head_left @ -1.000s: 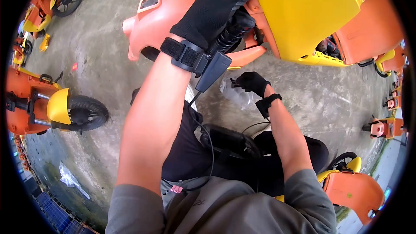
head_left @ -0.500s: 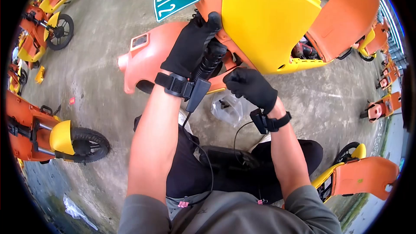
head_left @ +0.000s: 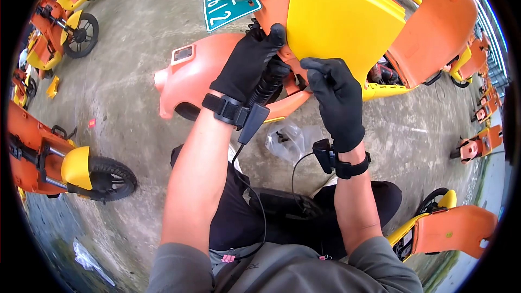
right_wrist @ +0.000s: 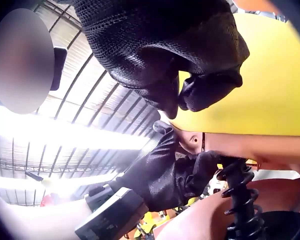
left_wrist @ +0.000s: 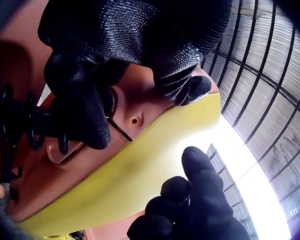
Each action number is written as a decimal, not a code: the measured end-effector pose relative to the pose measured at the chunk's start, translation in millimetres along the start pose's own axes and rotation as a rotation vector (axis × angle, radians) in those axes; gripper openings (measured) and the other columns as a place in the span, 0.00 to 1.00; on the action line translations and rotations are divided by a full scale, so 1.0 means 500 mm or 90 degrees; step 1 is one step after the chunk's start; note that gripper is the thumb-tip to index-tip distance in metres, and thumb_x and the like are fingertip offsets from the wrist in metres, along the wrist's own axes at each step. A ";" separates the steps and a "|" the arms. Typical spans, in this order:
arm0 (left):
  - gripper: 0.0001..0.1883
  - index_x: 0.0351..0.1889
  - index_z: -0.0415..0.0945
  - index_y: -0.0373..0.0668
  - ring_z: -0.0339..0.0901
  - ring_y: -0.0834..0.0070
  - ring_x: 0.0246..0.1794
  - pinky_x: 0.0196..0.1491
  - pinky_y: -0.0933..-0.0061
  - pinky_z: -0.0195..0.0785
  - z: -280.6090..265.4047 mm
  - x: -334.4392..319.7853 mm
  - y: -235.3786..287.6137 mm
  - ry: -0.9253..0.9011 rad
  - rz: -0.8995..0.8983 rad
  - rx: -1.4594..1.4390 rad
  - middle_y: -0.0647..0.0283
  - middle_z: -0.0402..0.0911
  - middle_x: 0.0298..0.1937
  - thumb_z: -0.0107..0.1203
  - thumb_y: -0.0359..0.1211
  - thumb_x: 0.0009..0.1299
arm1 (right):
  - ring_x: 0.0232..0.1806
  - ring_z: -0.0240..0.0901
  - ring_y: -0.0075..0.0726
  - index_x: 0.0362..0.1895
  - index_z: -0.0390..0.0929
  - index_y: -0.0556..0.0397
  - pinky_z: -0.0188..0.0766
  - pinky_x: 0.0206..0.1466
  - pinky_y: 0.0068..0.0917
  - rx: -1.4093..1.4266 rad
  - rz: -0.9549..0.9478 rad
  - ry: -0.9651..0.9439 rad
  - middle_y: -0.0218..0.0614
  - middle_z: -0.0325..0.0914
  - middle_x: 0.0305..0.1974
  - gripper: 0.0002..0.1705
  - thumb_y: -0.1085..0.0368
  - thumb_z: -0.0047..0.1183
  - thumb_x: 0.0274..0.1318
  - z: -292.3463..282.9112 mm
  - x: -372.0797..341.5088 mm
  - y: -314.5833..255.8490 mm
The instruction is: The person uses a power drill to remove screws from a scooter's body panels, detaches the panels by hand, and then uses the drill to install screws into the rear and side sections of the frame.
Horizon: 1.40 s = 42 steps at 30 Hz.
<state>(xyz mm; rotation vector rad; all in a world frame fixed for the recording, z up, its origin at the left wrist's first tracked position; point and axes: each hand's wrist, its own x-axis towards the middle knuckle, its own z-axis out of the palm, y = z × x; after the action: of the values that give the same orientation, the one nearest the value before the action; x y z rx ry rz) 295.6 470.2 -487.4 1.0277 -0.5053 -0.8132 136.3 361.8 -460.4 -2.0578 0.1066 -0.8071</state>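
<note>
My black-gloved left hand (head_left: 247,65) is at the upper end of a coil-spring shock absorber (head_left: 266,84), its fingers curled round that end. Its thumb lies against the edge of a scooter's yellow side panel (head_left: 344,27), seen close in the left wrist view. A small hole shows in the orange body panel (left_wrist: 122,107) between finger and thumb. My black-gloved right hand (head_left: 339,97) is raised just right of the left, fingers curled with fingertips and thumb together beside the yellow panel; nothing shows between them. An orange rear fender (head_left: 201,70) hangs below the left hand.
A clear plastic bag (head_left: 287,141) with small dark pieces lies on the concrete floor below the hands. A green number plate (head_left: 230,8) projects from the scooter's rear. Another scooter's front wheel (head_left: 108,179) is at left, and an orange-and-yellow scooter (head_left: 453,228) at lower right.
My right hand has risen from over the plastic bag to beside the yellow panel. The left hand stays at the shock absorber while the head view shifts.
</note>
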 end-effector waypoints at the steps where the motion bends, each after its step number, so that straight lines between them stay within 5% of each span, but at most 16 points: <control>1: 0.18 0.46 0.71 0.37 0.76 0.80 0.29 0.34 0.80 0.73 0.001 -0.001 0.001 0.001 0.001 -0.001 0.66 0.78 0.35 0.49 0.45 0.74 | 0.33 0.72 0.23 0.43 0.78 0.63 0.70 0.40 0.21 0.059 0.031 0.040 0.34 0.78 0.33 0.09 0.72 0.52 0.59 0.010 -0.003 0.006; 5: 0.18 0.45 0.71 0.37 0.77 0.80 0.28 0.33 0.80 0.73 0.007 -0.003 0.003 -0.005 0.008 -0.015 0.66 0.78 0.33 0.49 0.45 0.74 | 0.32 0.71 0.20 0.43 0.78 0.62 0.69 0.36 0.19 0.225 0.185 0.111 0.32 0.78 0.34 0.09 0.72 0.55 0.57 0.036 -0.003 -0.007; 16: 0.17 0.38 0.74 0.38 0.76 0.80 0.23 0.27 0.81 0.71 0.020 -0.007 0.015 0.009 0.023 -0.009 0.65 0.79 0.29 0.49 0.44 0.74 | 0.30 0.69 0.17 0.45 0.77 0.62 0.65 0.33 0.17 0.179 0.121 0.135 0.30 0.77 0.32 0.10 0.72 0.53 0.59 0.079 -0.001 0.018; 24: 0.16 0.38 0.73 0.39 0.74 0.82 0.29 0.34 0.83 0.68 0.028 -0.013 0.021 -0.001 0.054 -0.086 0.68 0.79 0.28 0.52 0.44 0.73 | 0.31 0.70 0.19 0.42 0.77 0.62 0.68 0.36 0.18 0.219 0.151 0.229 0.31 0.78 0.32 0.09 0.72 0.57 0.57 0.114 -0.004 0.027; 27: 0.16 0.38 0.73 0.39 0.74 0.82 0.29 0.35 0.83 0.67 0.018 -0.006 0.013 -0.015 0.050 -0.047 0.68 0.78 0.29 0.52 0.44 0.73 | 0.33 0.72 0.23 0.41 0.76 0.62 0.70 0.39 0.22 0.097 0.076 0.258 0.34 0.79 0.33 0.10 0.71 0.58 0.55 0.121 -0.001 0.042; 33: 0.17 0.39 0.73 0.40 0.73 0.83 0.29 0.35 0.84 0.67 0.022 -0.009 0.014 -0.021 0.061 -0.056 0.69 0.78 0.30 0.53 0.46 0.72 | 0.34 0.74 0.26 0.39 0.76 0.62 0.71 0.42 0.24 0.070 0.105 0.224 0.38 0.80 0.34 0.09 0.71 0.59 0.54 0.126 0.001 0.041; 35: 0.18 0.41 0.73 0.40 0.73 0.83 0.29 0.35 0.83 0.66 0.022 -0.008 0.015 -0.003 0.059 -0.034 0.69 0.78 0.30 0.53 0.46 0.72 | 0.35 0.76 0.27 0.38 0.76 0.62 0.71 0.41 0.24 -0.046 0.031 0.242 0.39 0.80 0.33 0.09 0.72 0.58 0.54 0.133 0.003 0.037; 42: 0.18 0.45 0.72 0.41 0.71 0.86 0.27 0.30 0.84 0.65 0.020 0.001 0.009 0.003 0.063 -0.010 0.71 0.76 0.30 0.54 0.46 0.71 | 0.34 0.76 0.28 0.38 0.76 0.62 0.72 0.41 0.24 -0.001 0.068 0.272 0.38 0.80 0.33 0.08 0.72 0.58 0.54 0.145 0.002 0.041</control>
<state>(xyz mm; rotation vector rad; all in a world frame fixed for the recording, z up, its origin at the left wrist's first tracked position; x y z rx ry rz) 290.4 465.7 -479.1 0.9817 -0.5405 -0.7264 183.8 401.2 -503.8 -1.8355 0.4489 -1.1669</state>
